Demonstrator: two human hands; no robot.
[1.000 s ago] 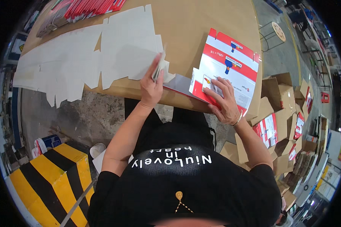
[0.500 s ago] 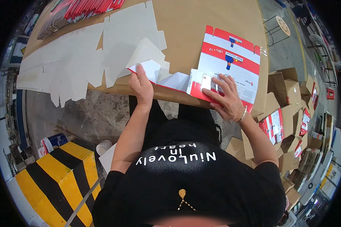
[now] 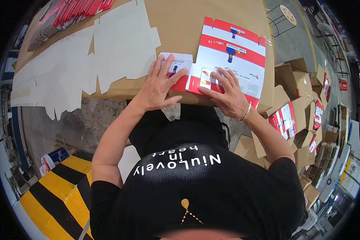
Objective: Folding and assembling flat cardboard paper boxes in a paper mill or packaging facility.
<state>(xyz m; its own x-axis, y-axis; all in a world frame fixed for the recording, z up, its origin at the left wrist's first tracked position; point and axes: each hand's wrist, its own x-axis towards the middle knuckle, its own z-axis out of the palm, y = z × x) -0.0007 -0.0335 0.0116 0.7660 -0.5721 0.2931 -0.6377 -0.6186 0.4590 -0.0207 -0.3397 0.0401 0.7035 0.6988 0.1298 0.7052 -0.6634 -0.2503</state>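
Note:
A red-and-white printed carton blank (image 3: pixel 244 60) lies on the brown table (image 3: pixel 184 24), close to its near edge. My left hand (image 3: pixel 157 89) rests with fingers spread on the carton's narrower left panel (image 3: pixel 183 62), which now shows its printed face. To the right, my right hand (image 3: pixel 229 94) is laid on the lower part of the wider panel, fingers apart. Neither hand grips anything. Parts of the blank under both palms and fingers are hidden.
White unprinted sides of flat carton blanks (image 3: pixel 124 44) cover the table's left, some overhanging the near edge. Beyond them sits a pile of red packs (image 3: pixel 78 14). Open brown boxes (image 3: pixel 298 82) crowd the right floor near a round stool (image 3: pixel 288 15). A yellow-black striped block (image 3: pixel 54 194) stands lower left.
The left panel went from raised, white inside showing, to printed face up beside the wider panel. My left hand released its edge, moved right and spread out. My right hand stayed on the carton.

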